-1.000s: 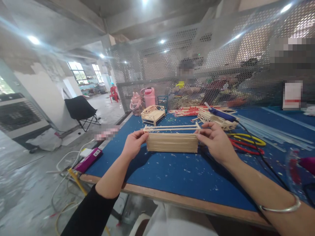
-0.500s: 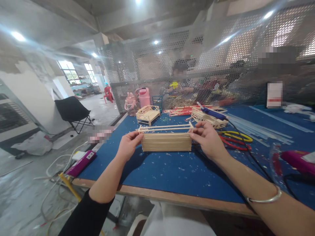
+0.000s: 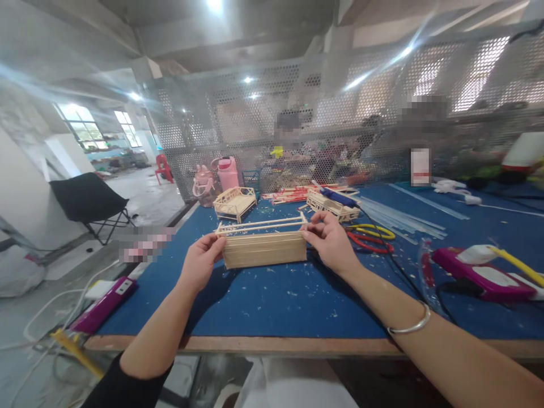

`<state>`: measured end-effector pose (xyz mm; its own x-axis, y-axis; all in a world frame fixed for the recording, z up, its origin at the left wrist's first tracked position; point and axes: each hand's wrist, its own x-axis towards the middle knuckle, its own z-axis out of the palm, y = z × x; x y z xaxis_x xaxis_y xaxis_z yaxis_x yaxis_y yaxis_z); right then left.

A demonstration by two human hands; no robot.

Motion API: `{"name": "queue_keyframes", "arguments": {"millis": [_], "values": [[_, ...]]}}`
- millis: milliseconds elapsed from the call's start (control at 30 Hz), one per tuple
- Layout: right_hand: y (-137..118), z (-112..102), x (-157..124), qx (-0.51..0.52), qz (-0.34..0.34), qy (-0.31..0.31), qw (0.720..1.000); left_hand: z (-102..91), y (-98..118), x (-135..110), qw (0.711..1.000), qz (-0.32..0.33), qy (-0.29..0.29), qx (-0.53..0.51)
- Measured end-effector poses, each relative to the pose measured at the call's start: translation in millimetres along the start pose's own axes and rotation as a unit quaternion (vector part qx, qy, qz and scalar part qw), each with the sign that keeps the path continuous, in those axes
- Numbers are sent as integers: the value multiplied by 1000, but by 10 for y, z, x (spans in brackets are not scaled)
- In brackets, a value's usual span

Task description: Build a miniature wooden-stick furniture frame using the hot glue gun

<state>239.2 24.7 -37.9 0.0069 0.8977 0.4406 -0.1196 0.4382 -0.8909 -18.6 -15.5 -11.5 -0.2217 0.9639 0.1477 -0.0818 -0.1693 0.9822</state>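
Observation:
A flat panel of pale wooden sticks point(image 3: 264, 250) with a thin stick rail along its top stands on edge over the blue table point(image 3: 297, 300). My left hand point(image 3: 199, 263) is closed on the panel's left end. My right hand point(image 3: 329, 241) pinches its right end near the rail. A silver bangle sits on my right wrist.
Behind the panel are a small stick-built bed point(image 3: 235, 203), a blue glue gun point(image 3: 338, 198) on another stick frame, red and yellow pliers point(image 3: 369, 235), clear glue sticks point(image 3: 399, 218) and pink bottles point(image 3: 227, 173). A purple tool point(image 3: 482, 275) lies right. Mesh screen behind, with people beyond; a black chair point(image 3: 87, 201) left.
The view has swung right, so everything sits further left in frame. Both hands keep the same hold on the stick panel, now tilted slightly with its right end higher.

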Motion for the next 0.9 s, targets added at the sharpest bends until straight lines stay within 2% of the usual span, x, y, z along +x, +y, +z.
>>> {"name": "queue_keyframes", "arguments": {"millis": [100, 200, 333, 500, 600, 700, 800, 900], "values": [[-30, -3, 15, 14, 12, 6, 1000, 20, 72, -6, 999, -31, -12, -10], [-29, -10, 47, 24, 25, 21, 999, 41, 178, 2, 995, -95, -36, -3], [14, 11, 101, 9, 38, 34, 999, 67, 292, 103, 987, -150, -50, 11], [26, 83, 183, -80, 48, 14, 996, 92, 316, 327, 984, -165, -54, 27], [-55, 0, 285, -179, 51, 7, 982, 82, 274, 413, 983, -174, -50, 34], [-195, -254, 466, -312, 31, 39, 949, 46, 223, 438, 982, -179, -51, 27], [-273, -570, 708, -449, 17, 72, 890, 6, 190, 428, 982, -180, -51, 14], [-208, -795, 946, -549, 56, 55, 832, -17, 178, 411, 982, -180, -52, 2]]}}
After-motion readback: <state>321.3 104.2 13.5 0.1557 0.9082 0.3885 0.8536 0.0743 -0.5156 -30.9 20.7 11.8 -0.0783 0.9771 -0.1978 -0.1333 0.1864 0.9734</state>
